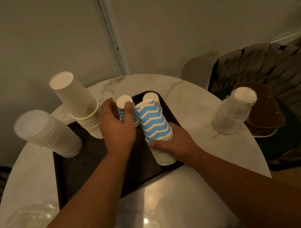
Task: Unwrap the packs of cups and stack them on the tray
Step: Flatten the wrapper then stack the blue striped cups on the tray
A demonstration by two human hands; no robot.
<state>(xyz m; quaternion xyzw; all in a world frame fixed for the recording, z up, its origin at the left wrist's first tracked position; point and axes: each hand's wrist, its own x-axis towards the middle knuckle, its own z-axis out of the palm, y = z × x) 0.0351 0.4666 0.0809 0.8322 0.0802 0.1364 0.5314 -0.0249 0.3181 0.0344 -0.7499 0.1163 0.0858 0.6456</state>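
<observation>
A dark tray (79,171) lies on the round marble table (188,95). On it stand upturned cup stacks: a cream one (76,102), a white one (45,133) and blue-and-white zigzag ones. My left hand (116,127) grips a small zigzag stack (124,106) at the tray's middle. My right hand (170,142) holds the lower part of a taller zigzag stack (154,121) at the tray's right side. Another cup top (149,96) shows behind that stack. A pack of cups still in clear wrap (234,109) stands on the table to the right of the tray.
Crumpled clear plastic wrap (28,223) lies on the table at the near left. A woven chair (289,94) with a brown seat stands to the right of the table. A wall is close behind the table.
</observation>
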